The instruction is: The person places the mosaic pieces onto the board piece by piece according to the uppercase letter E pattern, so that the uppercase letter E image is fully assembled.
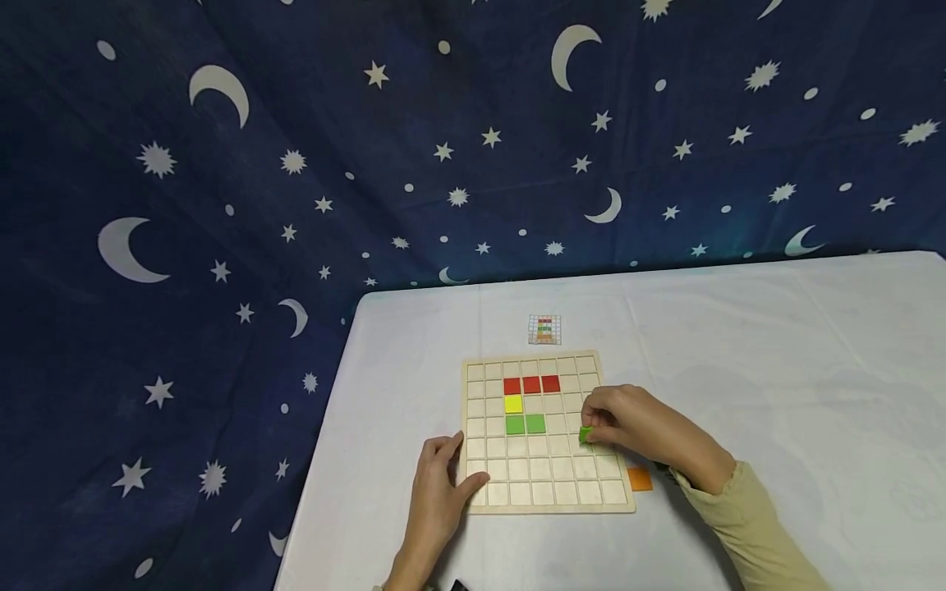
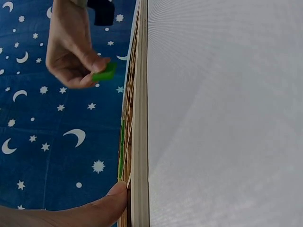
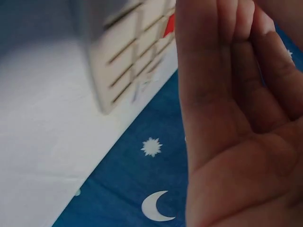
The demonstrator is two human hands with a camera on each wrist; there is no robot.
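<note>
A wooden grid board [image 1: 547, 506] lies on the white table. Three red tiles [image 1: 531, 385] sit in a row on it, with a yellow tile [image 1: 513, 404] and two green tiles [image 1: 535, 423] below. Over the board's right side, my right hand [image 1: 639, 419] pinches another green tile [image 1: 585, 434] between thumb and fingers. That held tile [image 2: 104, 72] also shows in the left wrist view. My left hand [image 1: 438, 490] rests at the board's left edge, its thumb [image 2: 113, 198] on the board. In the right wrist view, the palm [image 3: 246, 175] hides the held tile.
An orange tile [image 1: 640, 478] lies beside the board's lower right edge, near my right forearm. Behind the board is a small pattern card [image 1: 544, 329] with a coloured grid. A dark blue cloth [image 1: 414, 148] with moons and stars hangs behind the white table [image 1: 776, 369].
</note>
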